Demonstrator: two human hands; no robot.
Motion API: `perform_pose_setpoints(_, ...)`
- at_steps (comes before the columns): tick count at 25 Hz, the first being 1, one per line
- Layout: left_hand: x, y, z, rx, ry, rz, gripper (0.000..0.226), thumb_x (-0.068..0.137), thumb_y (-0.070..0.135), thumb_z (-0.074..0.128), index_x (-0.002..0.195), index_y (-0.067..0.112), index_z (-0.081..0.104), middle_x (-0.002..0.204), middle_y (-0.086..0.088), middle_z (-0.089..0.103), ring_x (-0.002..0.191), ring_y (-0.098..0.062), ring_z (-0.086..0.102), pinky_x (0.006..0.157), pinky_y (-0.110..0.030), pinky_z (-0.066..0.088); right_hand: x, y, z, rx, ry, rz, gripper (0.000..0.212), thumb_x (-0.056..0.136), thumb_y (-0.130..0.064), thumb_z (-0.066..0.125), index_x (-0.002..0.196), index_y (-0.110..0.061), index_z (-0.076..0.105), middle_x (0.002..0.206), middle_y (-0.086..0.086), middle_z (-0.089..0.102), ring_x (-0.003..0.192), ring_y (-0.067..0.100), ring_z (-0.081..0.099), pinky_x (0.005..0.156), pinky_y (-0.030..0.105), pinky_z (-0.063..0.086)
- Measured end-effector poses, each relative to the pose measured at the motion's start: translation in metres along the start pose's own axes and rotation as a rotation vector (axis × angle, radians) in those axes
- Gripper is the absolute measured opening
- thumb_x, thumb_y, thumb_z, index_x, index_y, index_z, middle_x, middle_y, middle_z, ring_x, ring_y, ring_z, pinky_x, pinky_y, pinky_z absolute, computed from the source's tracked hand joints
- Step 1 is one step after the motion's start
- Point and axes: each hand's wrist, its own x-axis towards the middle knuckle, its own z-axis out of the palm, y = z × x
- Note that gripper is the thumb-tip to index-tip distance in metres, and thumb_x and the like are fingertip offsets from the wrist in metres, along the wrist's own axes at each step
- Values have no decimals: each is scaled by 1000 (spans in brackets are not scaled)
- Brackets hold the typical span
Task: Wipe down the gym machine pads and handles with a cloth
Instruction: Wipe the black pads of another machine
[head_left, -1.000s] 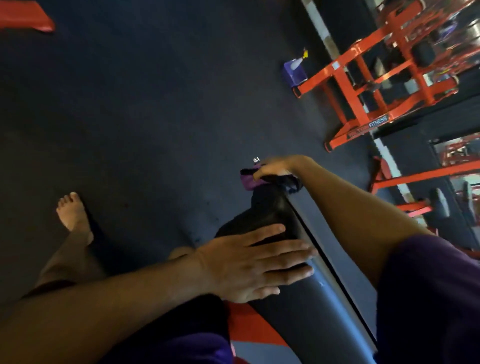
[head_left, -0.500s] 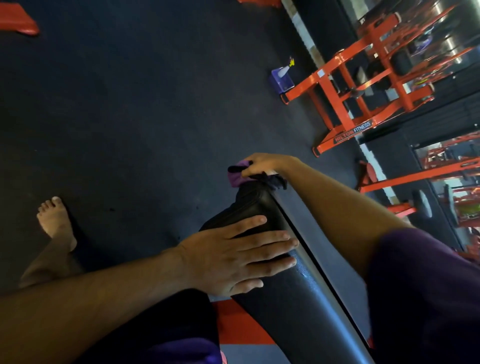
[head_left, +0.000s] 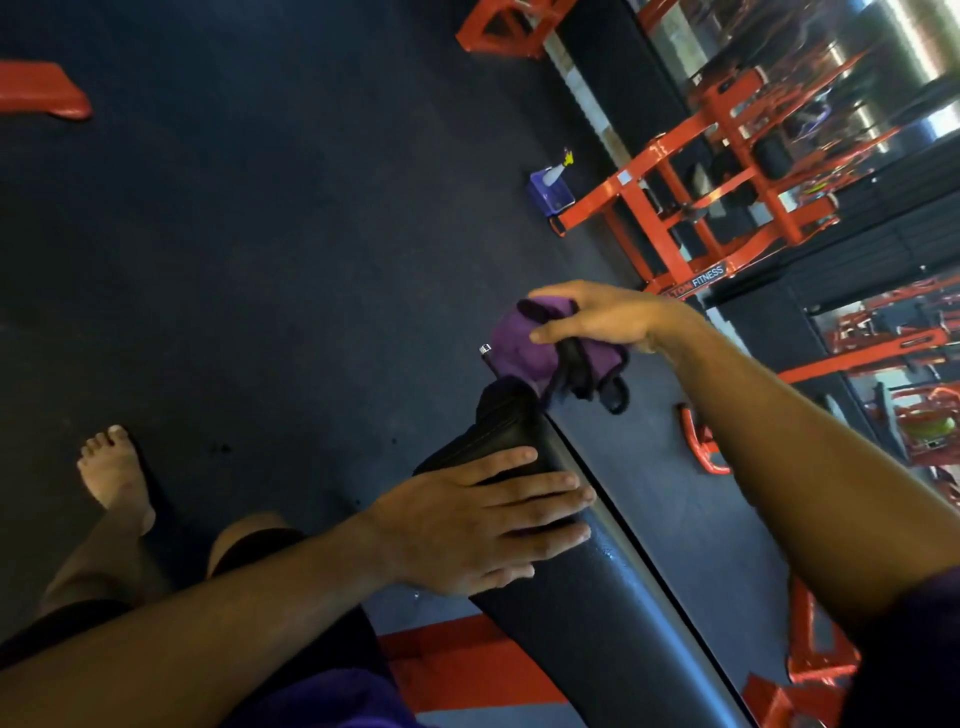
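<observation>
A bare foot (head_left: 115, 474) stands on the dark rubber floor (head_left: 260, 260) at the left. The left hand (head_left: 467, 525) lies flat on the black pad (head_left: 597, 623), its 4 fingers straight and slightly spread across the pad's upper end. Just above the pad's tip, the right hand (head_left: 597, 317) holds a purple cloth (head_left: 519, 353); fingers and thumb curl around the bunched fabric, and a dark-edged corner hangs loose, touching or just clear of the pad. Farther back on the floor sits a small blue caddy (head_left: 548, 195) with a spray bottle (head_left: 558, 166) standing in it, just beside an orange machine frame (head_left: 675, 208). More orange frames fill the right side of the room.
</observation>
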Motion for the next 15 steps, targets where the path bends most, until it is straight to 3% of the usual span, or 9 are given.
perform_pose_setpoints(2, -18, -14, -2, -147, 225, -134, 47, 105, 30, 51, 151, 17, 52, 164, -10, 36, 155, -24, 28, 127, -48, 22, -33, 2, -5, -126, 120, -49, 20, 91, -14, 73, 110, -21, 68, 106, -5, 72, 100, 10, 66, 88, 20, 51)
perform_pose_setpoints(4, -41, -52, 7, -354, 399, -561, 41, 106, 24, 44, 144, 17, 57, 158, -3, 45, 151, -16, 36, 127, -48, 22, -68, 4, 7, -257, 132, -85, 27, 90, -13, 74, 115, -22, 67, 108, -12, 70, 103, 3, 65, 91, 17, 47)
perform_pose_setpoints(6, -54, -94, 22, -656, 265, -924, 39, 112, 28, 37, 150, 28, 45, 158, 12, 39, 152, -1, 27, 128, -45, 18, -79, 6, 29, -340, 114, -130, 40, 86, -7, 75, 123, -19, 66, 123, -12, 66, 116, 2, 61, 99, 15, 43)
perform_pose_setpoints(7, -48, -109, 35, -853, 147, -987, 39, 113, 29, 36, 152, 31, 40, 159, 16, 34, 152, 2, 22, 129, -41, 16, -74, 8, 38, -375, 110, -132, 50, 83, -5, 76, 129, -20, 63, 132, -13, 61, 123, -2, 55, 103, 12, 38)
perform_pose_setpoints(9, -18, -123, 55, -1057, -29, -983, 44, 113, 26, 35, 157, 25, 34, 160, 16, 28, 150, 2, 20, 129, -33, 11, -48, 3, 51, -371, 139, -85, 64, 80, -15, 76, 138, -29, 53, 132, -22, 55, 119, -13, 51, 102, 8, 37)
perform_pose_setpoints(12, 10, -120, 63, -1110, -207, -853, 45, 112, 11, 36, 156, 3, 32, 156, -4, 36, 142, -9, 29, 118, -20, 19, -11, -4, 62, -352, 144, 74, 54, 68, -52, 57, 119, -35, 63, 104, -16, 69, 94, 3, 65, 92, 33, 53)
perform_pose_setpoints(13, 10, -119, 67, -1075, -243, -792, 45, 110, 6, 39, 154, -2, 34, 154, -12, 40, 140, -13, 33, 114, -20, 24, -7, -7, 65, -364, 136, 68, 54, 66, -56, 51, 112, -32, 67, 97, -12, 70, 89, 7, 65, 88, 37, 54)
perform_pose_setpoints(15, 17, -121, 68, -1231, -243, -813, 45, 106, -2, 44, 150, -9, 35, 151, -18, 41, 141, -19, 35, 112, -20, 25, -11, -18, 72, -357, 93, -57, 48, 72, -50, 50, 107, -25, 70, 92, -7, 71, 81, 7, 65, 78, 33, 54)
